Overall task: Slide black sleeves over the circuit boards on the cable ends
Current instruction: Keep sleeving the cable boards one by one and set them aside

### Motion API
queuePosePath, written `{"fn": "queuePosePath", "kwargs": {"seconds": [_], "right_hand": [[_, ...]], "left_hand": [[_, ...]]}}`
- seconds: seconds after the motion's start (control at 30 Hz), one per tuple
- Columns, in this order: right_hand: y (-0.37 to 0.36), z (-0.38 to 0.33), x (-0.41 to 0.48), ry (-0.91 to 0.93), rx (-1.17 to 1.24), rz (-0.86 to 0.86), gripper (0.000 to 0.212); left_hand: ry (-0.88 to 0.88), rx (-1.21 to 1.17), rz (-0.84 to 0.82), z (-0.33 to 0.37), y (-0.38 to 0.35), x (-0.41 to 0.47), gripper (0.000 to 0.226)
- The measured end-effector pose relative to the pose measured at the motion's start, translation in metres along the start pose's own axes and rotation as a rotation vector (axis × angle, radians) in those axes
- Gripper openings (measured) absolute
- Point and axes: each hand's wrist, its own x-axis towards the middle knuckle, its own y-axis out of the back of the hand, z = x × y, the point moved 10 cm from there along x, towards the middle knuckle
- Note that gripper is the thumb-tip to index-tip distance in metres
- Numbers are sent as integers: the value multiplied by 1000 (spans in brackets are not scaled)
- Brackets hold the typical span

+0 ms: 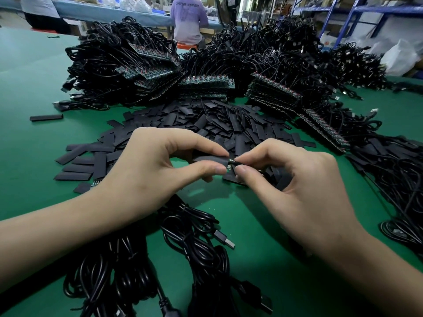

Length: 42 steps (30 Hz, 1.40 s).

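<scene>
Black sleeve (209,159): held roughly level just above the green table mat (34,88), centre of view, at the near edge of the loose sleeve pile (217,124). Left hand (146,172) pinches it between thumb and forefinger, with the other fingers curled underneath.

At the sleeve's right mouth a sliver of circuit board (229,166) shows. Right hand (297,188) grasps that end between thumb and forefinger, its tips nearly touching those of the left hand. How far the board sits inside the sleeve cannot be told, as the fingers cover it.

Around the hands, the pile spreads flat black strips over the mat behind and below both hands. A lone sleeve (45,117) lies well apart, far left.

Behind the pile are stacked board panels (206,84) with red-tipped wires, backed by heaps of black cable (109,49).

At the near edge, coiled cable bundles (196,248) lie between the forearms, with a USB plug (225,240) pointing right.

Far back, a person in a purple shirt (188,17) faces away. Blue shelving (366,10) stands upper right, with white plastic bags (400,56) below it.
</scene>
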Motion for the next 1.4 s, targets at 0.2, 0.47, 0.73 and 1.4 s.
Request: {"fn": "queuePosePath", "kwargs": {"seconds": [0.2, 0.47, 0.73, 1.4], "right_hand": [[1, -6, -4, 27, -68, 32, 3], [-2, 2, -3, -59, 40, 33, 6], [-7, 11, -2, -138, 142, 10, 7], [-2, 19, -2, -256, 148, 42, 9]], "left_hand": [[-56, 57, 2, 7, 0, -1, 21], [-65, 111, 45, 9, 5, 0, 24], [48, -11, 193, -4, 20, -2, 44], [9, 74, 119, 6, 9, -1, 51]]}}
